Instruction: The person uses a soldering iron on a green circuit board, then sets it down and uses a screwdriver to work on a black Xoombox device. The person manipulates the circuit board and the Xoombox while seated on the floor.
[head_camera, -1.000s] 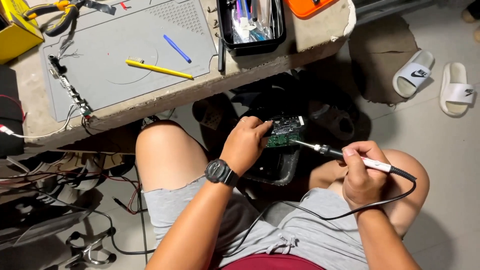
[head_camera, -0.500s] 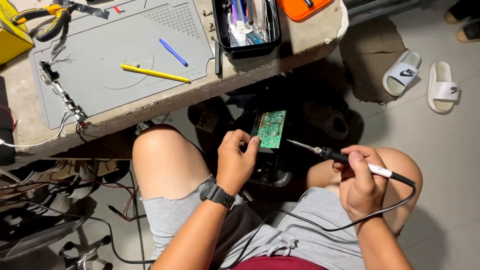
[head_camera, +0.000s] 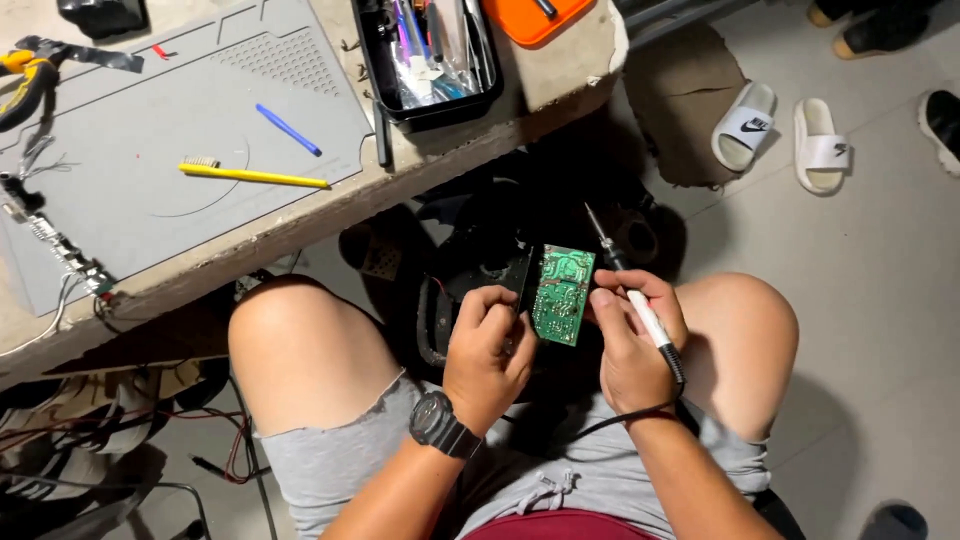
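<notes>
Between the seated person's knees, below the workbench edge, a small green circuit board (head_camera: 562, 295) is held upright with its soldered face toward the camera, presumably so that the joints can be inspected. The left hand (head_camera: 487, 350) is closed on the board's left edge together with a black housing (head_camera: 470, 290) just behind it. The right hand (head_camera: 632, 335) steadies the board's right edge with its fingertips while curled around a soldering iron (head_camera: 632, 292); the iron's tip points up and away from the board, apparently parked clear of it, and its cord trails back past the wrist. A black watch (head_camera: 437, 424) sits on the left wrist. Above the board, on the bench, a grey work mat (head_camera: 150, 170) carries a yellow brush (head_camera: 252, 175) and a blue pen (head_camera: 288, 129). Above and just left of the board, a black tray (head_camera: 428, 52) holds assorted small tools and packets, too crowded to tell apart.
</notes>
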